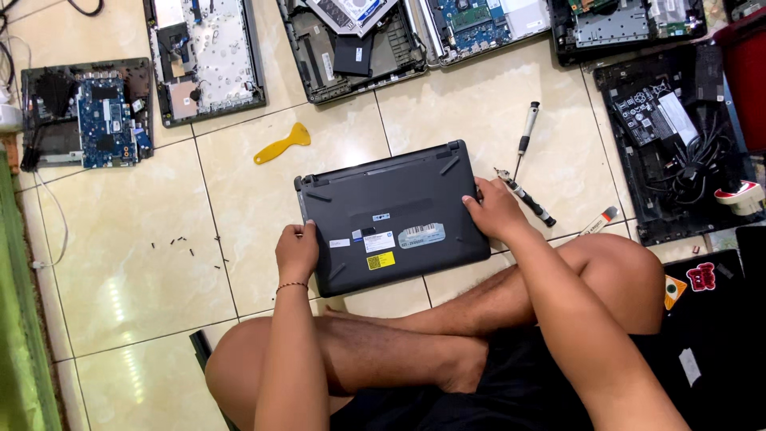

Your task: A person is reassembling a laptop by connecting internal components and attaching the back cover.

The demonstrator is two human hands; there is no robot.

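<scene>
Two bare hands of mine rest on the dark grey laptop (pixel 391 215), which lies upside down on the cream tiled floor (pixel 120 287) just beyond my crossed legs. My left hand (pixel 297 249) presses against the laptop's left edge, its grip curled loosely onto the casing but closed around nothing. My right hand (pixel 495 209) sits on the laptop's right edge, fingers bent over the rim; it has nothing clenched in it either.

Its base faces up: matte, slightly tilted, with rubber feet at the corners, white and silver stickers near the middle and a small yellow label toward the near edge.

Left of the laptop, small dark screws (pixel 191 243) lie scattered on the tiles. Just right of it, beside my right hand, lie two screwdrivers (pixel 525 172), crossing each other. Beyond its far-left corner sits a yellow plastic pry tool (pixel 281 144). Farther past the laptop, opened laptop shells with bare circuit boards (pixel 351 40) lie in a row.
</scene>
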